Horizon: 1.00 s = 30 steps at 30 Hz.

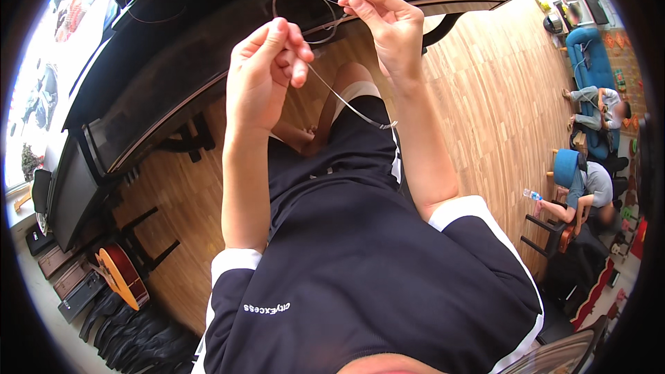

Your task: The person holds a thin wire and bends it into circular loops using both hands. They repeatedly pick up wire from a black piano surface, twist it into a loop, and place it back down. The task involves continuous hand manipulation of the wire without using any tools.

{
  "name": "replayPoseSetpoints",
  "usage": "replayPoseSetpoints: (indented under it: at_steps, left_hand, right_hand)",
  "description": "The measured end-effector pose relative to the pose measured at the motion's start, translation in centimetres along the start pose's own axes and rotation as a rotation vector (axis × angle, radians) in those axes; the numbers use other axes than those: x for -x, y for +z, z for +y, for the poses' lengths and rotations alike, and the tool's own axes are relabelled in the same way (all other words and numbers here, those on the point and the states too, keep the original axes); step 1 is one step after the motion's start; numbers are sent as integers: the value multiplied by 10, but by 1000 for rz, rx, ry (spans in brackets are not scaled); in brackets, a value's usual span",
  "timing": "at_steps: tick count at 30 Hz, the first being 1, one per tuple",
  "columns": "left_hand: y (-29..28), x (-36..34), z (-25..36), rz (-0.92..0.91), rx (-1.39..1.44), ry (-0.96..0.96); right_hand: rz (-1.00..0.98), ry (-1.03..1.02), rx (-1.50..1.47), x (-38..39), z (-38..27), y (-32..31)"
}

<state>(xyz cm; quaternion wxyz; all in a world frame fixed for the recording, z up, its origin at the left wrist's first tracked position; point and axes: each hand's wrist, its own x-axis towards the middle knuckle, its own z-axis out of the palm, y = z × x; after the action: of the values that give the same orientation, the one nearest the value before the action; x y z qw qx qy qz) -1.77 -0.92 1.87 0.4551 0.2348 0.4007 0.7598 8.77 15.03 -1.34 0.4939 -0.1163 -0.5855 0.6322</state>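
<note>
The wooden parquet floor (pixel 499 97) is filling most of the frame around you, running from the upper centre down the right side. A large black piano (pixel 173 83) is curving across the upper left, its dark rim bending along toward the upper right, and its legs are standing on the floor at centre left. You are sitting in a dark shirt and dark shorts (pixel 346 159) that are taking up the lower centre. At the lower left, an orange guitar (pixel 121 277) is lying beside a row of dark cases (pixel 131 332) against the wall. At the far right edge, two people (pixel 589 187) are sitting well apart from you, with open floor between.

Your left hand (pixel 267 73) is curling into a loose fist in the upper centre, pinching a thin wire string (pixel 346 102). Your right hand (pixel 388 24) is pinching the same string at the fingertips, just beside the left. The string is looping above your hands in front of the piano rim, and its loose end is hanging down over your shorts.
</note>
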Motion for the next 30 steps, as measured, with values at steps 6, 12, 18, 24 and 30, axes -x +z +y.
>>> replayPoseSetpoints:
  at_steps: [6, 12, 18, 24, 30]
  left_hand:
    - [4, 0, -16, 18, 43, -23]
    - [1, 8, -17, -59, 189, -148]
    - [8, 13, -22, -48, 225, -185]
    - [3, 16, -27, 42, 211, -146]
    - [-1, 20, -29, 128, 149, -155]
  right_hand:
    - [-86, 165, 166, 9, 5, 10]
    - [-310, 330, 200, 18, 8, 5]
    - [-270, -455, 572, 18, 25, 27]
    - [-294, -541, 780, 23, 20, 28]
    - [-296, -540, 727, 23, -3, 15]
